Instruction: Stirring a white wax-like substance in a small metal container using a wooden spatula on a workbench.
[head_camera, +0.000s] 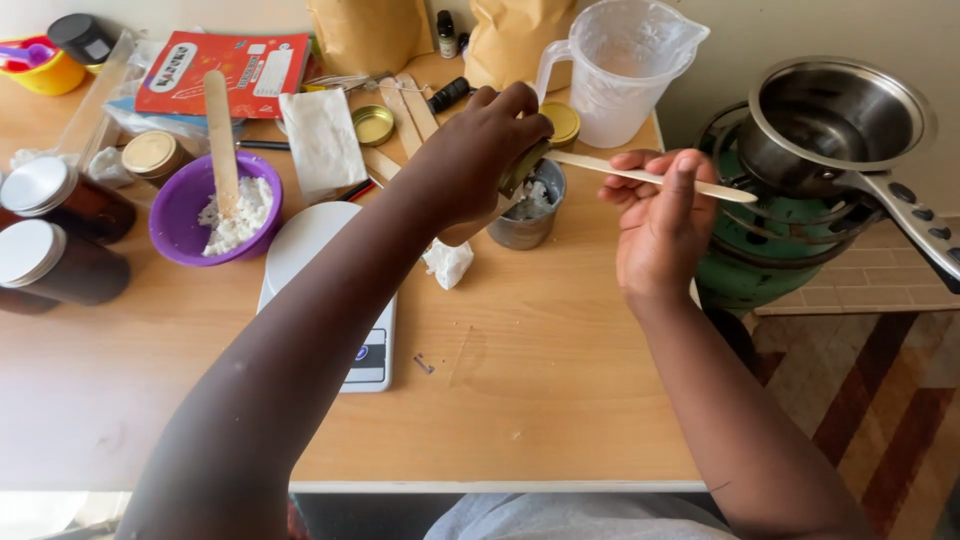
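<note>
Two bare hands worked over a light wooden table (540, 400), seen from above. The left hand (480, 150) reached far across the table and gripped a small gold-coloured tin (524, 168), tilting it over a small open metal cup (528, 215) that stood just right of the table's middle. The right hand (660, 225) was closed around a flat wooden stick (640, 177), pinched between thumb and fingers, with the stick's far end pointing left into the tilted tin. White waxy lumps showed inside the metal cup.

Near the cup on the left lay a small white crumpled lump (448, 262). A white digital scale (330, 290) sat partly under the left forearm. Further left stood a purple bowl (200, 215) of white flakes with a second wooden stick (221, 140) standing in it, and at the left edge lay two dark jars with silver lids (55, 235). At the far side were a clear plastic measuring jug (625, 65), brown paper bags (510, 35), a red booklet (230, 70) and loose gold lids (373, 125). To the right of the table, a steel saucepan (835, 115) rested on a green gas burner (770, 250).
</note>
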